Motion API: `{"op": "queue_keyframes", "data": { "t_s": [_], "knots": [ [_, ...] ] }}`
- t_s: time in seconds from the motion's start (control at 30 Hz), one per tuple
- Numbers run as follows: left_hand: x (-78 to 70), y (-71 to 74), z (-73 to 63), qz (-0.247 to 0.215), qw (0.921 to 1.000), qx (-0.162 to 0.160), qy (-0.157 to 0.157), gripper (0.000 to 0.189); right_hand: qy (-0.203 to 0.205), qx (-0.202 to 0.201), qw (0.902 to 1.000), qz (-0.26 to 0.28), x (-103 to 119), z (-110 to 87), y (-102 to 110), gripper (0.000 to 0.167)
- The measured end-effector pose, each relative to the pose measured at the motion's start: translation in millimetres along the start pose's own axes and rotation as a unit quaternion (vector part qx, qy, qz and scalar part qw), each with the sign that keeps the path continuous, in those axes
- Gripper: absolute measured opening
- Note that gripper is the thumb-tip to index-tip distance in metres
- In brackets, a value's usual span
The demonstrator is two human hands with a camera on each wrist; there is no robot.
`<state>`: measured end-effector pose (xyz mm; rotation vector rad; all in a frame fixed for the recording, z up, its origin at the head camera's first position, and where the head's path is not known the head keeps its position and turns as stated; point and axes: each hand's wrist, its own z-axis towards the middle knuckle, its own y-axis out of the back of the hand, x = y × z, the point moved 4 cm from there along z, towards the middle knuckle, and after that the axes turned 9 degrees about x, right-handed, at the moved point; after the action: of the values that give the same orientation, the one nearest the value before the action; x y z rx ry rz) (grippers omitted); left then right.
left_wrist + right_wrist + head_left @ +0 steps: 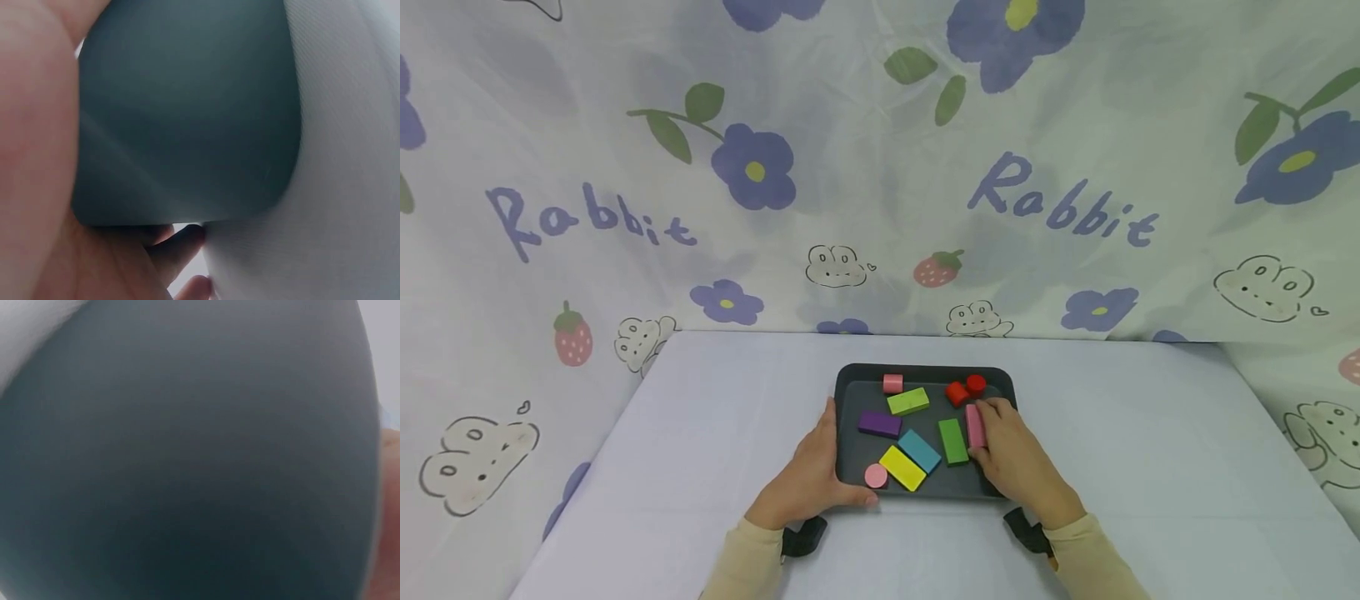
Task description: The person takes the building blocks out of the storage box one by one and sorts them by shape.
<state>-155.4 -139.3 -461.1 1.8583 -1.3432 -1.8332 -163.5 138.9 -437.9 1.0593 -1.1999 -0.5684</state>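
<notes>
A dark grey tray (925, 490) lies on the white tabletop, with colourful blocks inside. My left hand (808, 475) holds its near left corner, thumb along the front side and fingers along the left side. Blurred fingers (178, 250) show past the tray wall (187, 125) in the left wrist view. At the right side of the tray, my right hand (1018, 458) pinches a pink block (975, 427) between thumb and fingers. Just left of it lies a green block (953, 442). The right wrist view is mostly filled by the tray's dark surface (187, 425).
Also in the tray are a purple block (880, 424), a light green block (908, 402), a blue block (920, 452), a yellow block (902, 468), pink cylinders (876, 476) and red cylinders (976, 384). A patterned curtain (880, 183) hangs behind the white table (737, 375).
</notes>
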Motion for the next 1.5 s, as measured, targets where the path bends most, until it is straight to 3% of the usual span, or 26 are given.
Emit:
{"op": "queue_keyframes", "data": {
  "t_s": [0.97, 1.5],
  "knots": [
    [0.4, 0.4, 1.5, 0.005, 1.0, 0.009, 0.001, 0.147, 0.003, -0.054, 0.9985, 0.006, -8.6, -2.2, 21.3, 0.071],
    [-0.2, 1.4, -0.9, -0.005, 0.9999, 0.009, -0.01, 0.147, -0.023, -0.072, 0.9971, 0.008, -23.8, -1.7, 41.1, 0.07]
  ]
}}
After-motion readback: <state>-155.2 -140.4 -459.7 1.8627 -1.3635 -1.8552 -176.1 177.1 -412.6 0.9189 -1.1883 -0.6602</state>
